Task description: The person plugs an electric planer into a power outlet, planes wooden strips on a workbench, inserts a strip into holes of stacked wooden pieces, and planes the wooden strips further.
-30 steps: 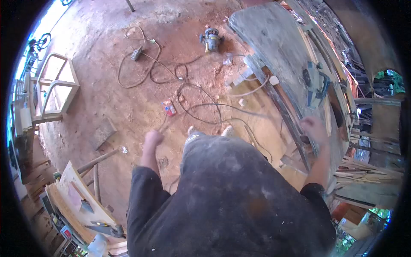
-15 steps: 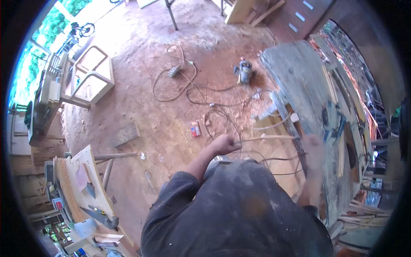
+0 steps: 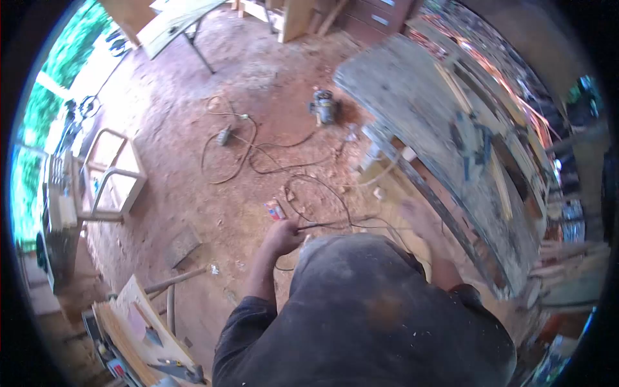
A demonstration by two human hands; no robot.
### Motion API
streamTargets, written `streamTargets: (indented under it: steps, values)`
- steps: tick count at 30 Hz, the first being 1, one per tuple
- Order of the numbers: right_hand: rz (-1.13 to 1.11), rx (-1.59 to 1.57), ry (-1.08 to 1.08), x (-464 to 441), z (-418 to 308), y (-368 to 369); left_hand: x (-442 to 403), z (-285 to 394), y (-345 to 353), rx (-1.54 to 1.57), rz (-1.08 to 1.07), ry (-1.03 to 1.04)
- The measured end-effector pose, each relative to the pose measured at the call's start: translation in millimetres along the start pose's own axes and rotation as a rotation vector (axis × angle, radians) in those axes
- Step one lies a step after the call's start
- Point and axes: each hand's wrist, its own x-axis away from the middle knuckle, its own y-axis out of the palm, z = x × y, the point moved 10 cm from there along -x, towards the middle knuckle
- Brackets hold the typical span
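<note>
Dark cord (image 3: 330, 224) runs from the closed left hand (image 3: 284, 238); right hand (image 3: 420, 220), near the tabletop's (image 3: 403, 71) edge, blurred, grip unclear.

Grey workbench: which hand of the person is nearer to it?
Right. The right hand shows beside the grey workbench; the left hand is farther away, over the floor.

The left hand (image 3: 284, 238) is closed round a thin dark length (image 3: 314, 226), the blurred right hand (image 3: 419, 219) is near the left edge of the worktop (image 3: 400, 84), and a bluish power tool (image 3: 476, 144) rests toward its right edge, beside a wooden strip (image 3: 500, 184).
</note>
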Motion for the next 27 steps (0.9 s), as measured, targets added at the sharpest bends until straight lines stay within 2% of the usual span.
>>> streamTargets:
  steps: [1, 2, 3, 4, 5, 6, 7, 8, 9, 11, 13, 14, 15, 16, 17, 19, 21, 23, 24, 25, 26, 27]
  values:
    - [-0.147, -0.049, -0.126, -3.2, -48.4, 41.6, -6.2, 46.6, 18.0, -0.026, -0.121, 0.088]
    - [-0.232, 0.077, -0.267, -3.7, -57.3, 77.6, -22.7, 75.0, 48.6, 0.004, -0.071, 0.273]
    - [-0.355, -0.071, -0.242, 5.2, -91.0, 112.3, -34.4, 95.8, 70.6, 0.029, -0.010, 0.450]
    - [-0.486, -0.225, -0.225, 17.7, -127.1, 136.0, -39.0, 114.6, 67.8, 0.105, -0.050, 0.487]
    - [-0.491, -0.237, -0.243, 18.0, -138.4, 132.7, -40.7, 129.3, 55.3, 0.178, -0.085, 0.517]
    - [-0.543, -0.133, -0.108, 15.9, -127.6, 131.0, -36.4, 131.4, 43.9, 0.160, -0.070, 0.508]
    - [-0.597, -0.017, 0.024, 12.4, -110.8, 125.3, -33.7, 120.9, 47.5, 0.182, -0.182, 0.366]
    - [-0.598, 0.023, -0.121, 8.6, -98.7, 118.4, -30.3, 104.9, 50.5, 0.211, -0.278, 0.218]
    - [-0.603, 0.059, -0.268, 10.8, -83.4, 111.6, -27.6, 93.9, 46.8, 0.067, -0.219, 0.302]
    - [-0.415, 0.209, -0.078, 11.8, -59.2, 59.7, -27.6, 30.6, 52.3, 0.047, -0.170, 0.160]
    - [-0.179, -0.015, 0.168, 10.0, 2.3, -6.3, -26.5, -52.2, 57.9, 0.170, -0.098, 0.011]
    - [-0.016, -0.023, 0.111, 10.1, 22.2, -47.1, -9.3, -64.2, 29.0, 0.124, -0.035, -0.195]
    - [0.146, -0.020, 0.048, 9.5, 44.5, -86.2, -4.7, -90.6, 12.6, 0.021, 0.100, -0.191]
    - [0.170, 0.149, 0.053, 6.0, 88.0, -112.7, 0.6, -114.5, -1.9, -0.164, 0.171, -0.246]
    - [0.185, 0.317, 0.051, -3.4, 125.0, -127.6, 10.5, -111.6, -18.5, -0.187, 0.206, -0.222]
    - [0.210, 0.789, 0.129, -31.4, 152.9, -132.5, 15.8, -116.6, -31.0, -0.157, 0.280, -0.225]
    - [0.266, 0.322, -0.013, -69.5, 105.0, -107.2, 16.2, -101.0, -31.4, 0.008, 0.246, -0.274]
    - [0.184, -0.016, 0.368, -106.9, 105.6, -79.6, 15.2, -73.7, -20.0, 0.089, 0.265, -0.201]
    - [0.176, -0.029, 0.360, -124.9, 94.7, -63.4, 12.9, -81.2, 4.2, 0.126, 0.198, -0.236]
    - [0.299, -0.157, 0.485, -135.8, 99.8, -56.1, 16.1, -47.2, 14.5, -0.012, -0.032, -0.303]
    - [0.415, -0.284, 0.610, -143.2, 108.3, -48.5, 17.8, -55.7, 45.4, -0.044, -0.164, -0.369]
    - [0.397, -0.361, 0.626, -156.5, 114.5, -38.7, 21.5, -43.4, 60.5, -0.102, -0.159, -0.279]
